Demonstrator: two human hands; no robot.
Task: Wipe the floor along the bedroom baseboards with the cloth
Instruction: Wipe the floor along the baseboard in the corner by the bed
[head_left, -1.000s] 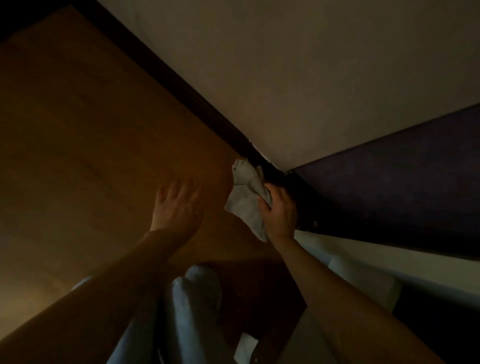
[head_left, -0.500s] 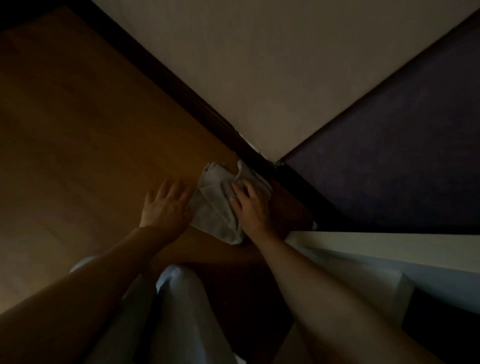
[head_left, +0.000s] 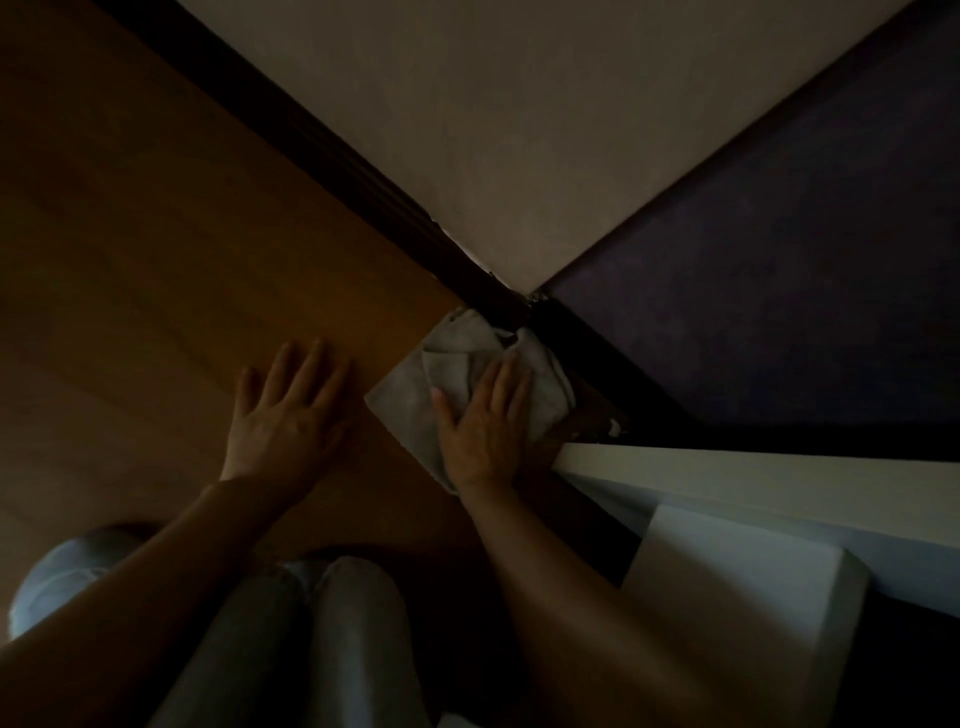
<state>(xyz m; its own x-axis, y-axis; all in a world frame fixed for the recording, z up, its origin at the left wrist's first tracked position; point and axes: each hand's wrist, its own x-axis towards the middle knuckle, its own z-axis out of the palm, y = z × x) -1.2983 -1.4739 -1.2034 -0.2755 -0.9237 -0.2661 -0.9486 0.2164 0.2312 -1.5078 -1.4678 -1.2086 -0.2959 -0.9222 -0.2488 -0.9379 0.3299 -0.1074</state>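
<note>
- Here the right hand (head_left: 485, 426) lies flat on the cloth (head_left: 457, 374), fingers straight and pressing it to the floor (head_left: 182, 260); nothing is gripped.
- The left hand (head_left: 288, 410) rests flat and relaxed on the bare boards just beside the cloth, on the side away from the corner; it holds nothing and looks to serve as a prop.
- The cloth sits hard in the corner where the two dark baseboards (head_left: 363, 171) meet, its far edge touching them.
- To do this step well, I judge the palm should keep even pressure and push the cloth's edge right into the seam between the floor and the baseboards, then draw it along one board.
- The white furniture edge (head_left: 727, 467) stands close beside the cloth, so the stroke has little room on that side.
- The cloth looks pale grey, soft and crumpled, bunched into folds toward the corner and flatter under the wrist.
- Dim light hides any dirt on it.
</note>
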